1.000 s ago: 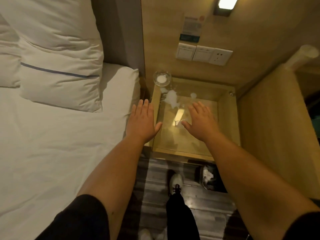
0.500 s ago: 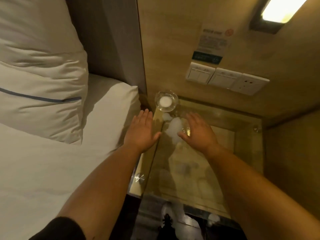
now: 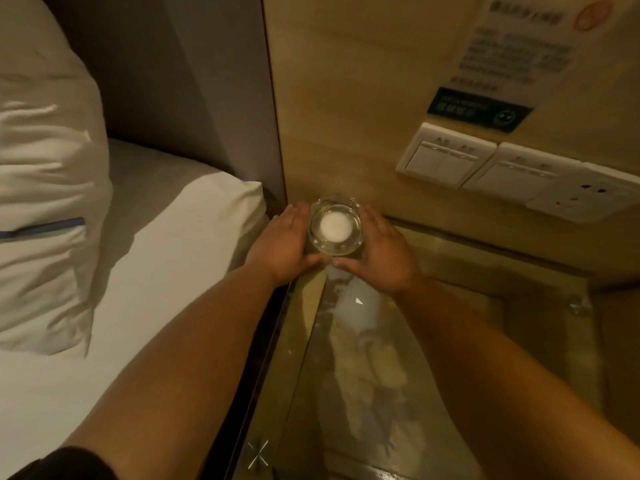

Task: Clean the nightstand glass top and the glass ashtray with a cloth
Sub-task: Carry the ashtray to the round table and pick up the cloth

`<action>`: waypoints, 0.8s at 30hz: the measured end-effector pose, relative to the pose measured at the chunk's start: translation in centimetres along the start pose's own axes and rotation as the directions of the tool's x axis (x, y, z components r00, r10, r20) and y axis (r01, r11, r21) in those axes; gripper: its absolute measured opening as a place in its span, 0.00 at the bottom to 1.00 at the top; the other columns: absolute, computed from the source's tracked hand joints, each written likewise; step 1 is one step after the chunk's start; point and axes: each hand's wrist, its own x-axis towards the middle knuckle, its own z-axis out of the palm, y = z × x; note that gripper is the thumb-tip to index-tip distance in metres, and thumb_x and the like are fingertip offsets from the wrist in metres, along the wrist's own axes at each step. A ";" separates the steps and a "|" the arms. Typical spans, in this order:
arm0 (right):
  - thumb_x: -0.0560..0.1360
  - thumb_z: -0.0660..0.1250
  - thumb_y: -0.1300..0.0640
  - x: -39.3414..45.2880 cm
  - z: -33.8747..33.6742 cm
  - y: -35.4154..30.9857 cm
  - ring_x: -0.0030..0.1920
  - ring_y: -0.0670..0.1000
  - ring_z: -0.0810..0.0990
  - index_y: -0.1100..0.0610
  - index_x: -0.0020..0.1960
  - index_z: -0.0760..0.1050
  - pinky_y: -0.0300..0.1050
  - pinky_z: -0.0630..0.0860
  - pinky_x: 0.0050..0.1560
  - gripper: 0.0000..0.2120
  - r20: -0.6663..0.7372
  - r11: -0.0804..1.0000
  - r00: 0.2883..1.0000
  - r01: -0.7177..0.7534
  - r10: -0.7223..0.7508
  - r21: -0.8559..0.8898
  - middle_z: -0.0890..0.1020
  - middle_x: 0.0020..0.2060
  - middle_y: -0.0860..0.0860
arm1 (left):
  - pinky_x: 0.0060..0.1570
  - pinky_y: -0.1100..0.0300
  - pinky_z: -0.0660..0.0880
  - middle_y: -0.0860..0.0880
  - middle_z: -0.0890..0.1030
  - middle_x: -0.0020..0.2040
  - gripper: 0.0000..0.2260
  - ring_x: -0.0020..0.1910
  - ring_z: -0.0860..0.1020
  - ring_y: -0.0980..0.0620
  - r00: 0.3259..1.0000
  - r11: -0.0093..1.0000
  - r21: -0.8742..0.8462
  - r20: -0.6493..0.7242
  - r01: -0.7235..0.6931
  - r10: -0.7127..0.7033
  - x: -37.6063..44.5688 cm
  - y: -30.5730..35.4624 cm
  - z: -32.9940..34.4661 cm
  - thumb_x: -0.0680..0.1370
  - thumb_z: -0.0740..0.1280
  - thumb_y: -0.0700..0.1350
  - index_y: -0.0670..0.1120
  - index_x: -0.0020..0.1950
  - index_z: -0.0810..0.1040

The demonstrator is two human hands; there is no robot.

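A round clear glass ashtray (image 3: pixel 335 226) with a white patch in its bowl stands in the far left corner of the nightstand glass top (image 3: pixel 388 368), against the wooden wall. My left hand (image 3: pixel 282 242) cups its left side and my right hand (image 3: pixel 382 251) cups its right side, thumbs meeting at its near edge. The glass top shows pale smears and reflections. No cloth is in view.
A bed with a white sheet (image 3: pixel 114 306) and a white pillow (image 3: pixel 38 202) lies close to the left of the nightstand. Light switches (image 3: pixel 446 157) and a socket (image 3: pixel 581 199) sit on the wooden wall above, under a notice (image 3: pixel 512 57).
Both hands have moved forward from above the middle of the glass top to the far left corner and closed around the ashtray. The camera has come much closer.
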 end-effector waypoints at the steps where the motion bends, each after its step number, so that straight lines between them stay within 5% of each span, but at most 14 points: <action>1: 0.64 0.71 0.33 0.1 0.1 0.1 0.76 0.53 0.56 0.55 0.78 0.51 0.52 0.57 0.74 0.53 -0.011 1.000 1.000 0.002 -0.002 0.011 0.56 0.77 0.53 | 0.70 0.46 0.61 0.43 0.63 0.74 0.45 0.73 0.60 0.46 1.000 0.999 -0.019 0.001 -0.028 0.028 0.3 0.2 0.1 0.69 0.71 0.64 0.43 0.76 0.55; 13: 0.67 0.75 0.45 -0.2 0.0 -0.1 0.74 0.55 0.61 0.55 0.77 0.53 0.53 0.61 0.72 0.48 -0.037 0.993 0.999 -0.024 0.029 0.117 0.62 0.75 0.54 | 0.64 0.56 0.65 0.45 0.66 0.73 0.44 0.70 0.66 0.47 0.996 0.980 -0.194 -0.083 -0.038 0.022 -0.1 1.2 -0.1 0.68 0.76 0.54 0.47 0.76 0.57; 24: 0.64 0.75 0.41 -9.7 -11.6 -6.6 0.70 0.57 0.66 0.56 0.76 0.57 0.53 0.66 0.69 0.48 -0.092 0.989 0.994 -0.038 0.051 0.146 0.67 0.72 0.55 | 0.59 0.55 0.71 0.48 0.70 0.70 0.41 0.66 0.70 0.48 0.999 0.979 -0.197 -0.040 -0.043 0.036 -8.3 10.6 -10.1 0.68 0.75 0.58 0.49 0.75 0.60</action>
